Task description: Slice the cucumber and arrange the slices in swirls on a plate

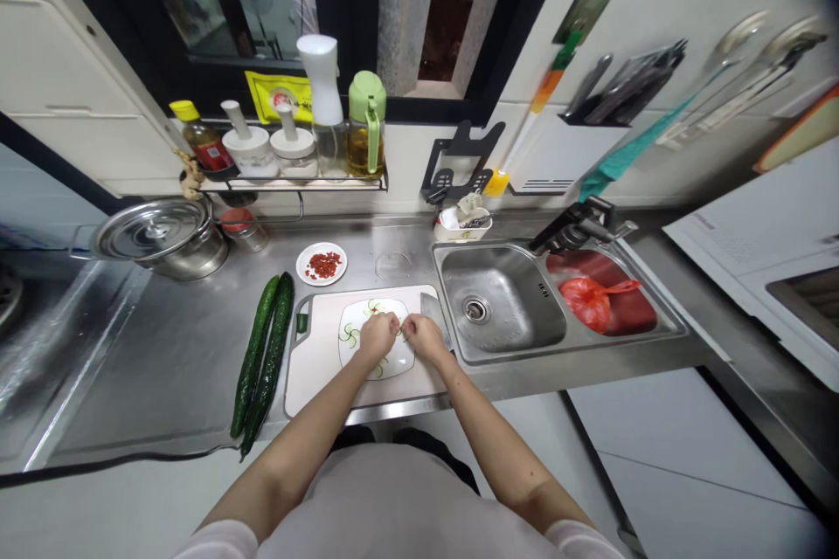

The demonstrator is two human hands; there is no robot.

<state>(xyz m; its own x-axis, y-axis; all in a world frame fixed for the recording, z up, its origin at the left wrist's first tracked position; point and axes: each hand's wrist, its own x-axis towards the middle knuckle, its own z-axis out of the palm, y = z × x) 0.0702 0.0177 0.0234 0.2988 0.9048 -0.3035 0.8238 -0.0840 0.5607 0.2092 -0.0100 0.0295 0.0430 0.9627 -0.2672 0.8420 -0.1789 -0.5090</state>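
Two hands (379, 336) (425, 337) over plate (397, 364), grip curled closed, contents hidden; red bottle label (215, 156) illegible

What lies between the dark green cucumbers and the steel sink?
The head view shows a pale rectangular cutting board bearing a green-patterned white plate, beneath left hand and right hand.

The white plate (356, 314) is marked with green swirls. The board (315, 371) is coloured pale pink and edged with grey. Dark green is seen on both cucumbers (271, 358), and red bits (323, 265) are set off by a white dish (303, 267). The oil jug (365, 127) is topped with light green.
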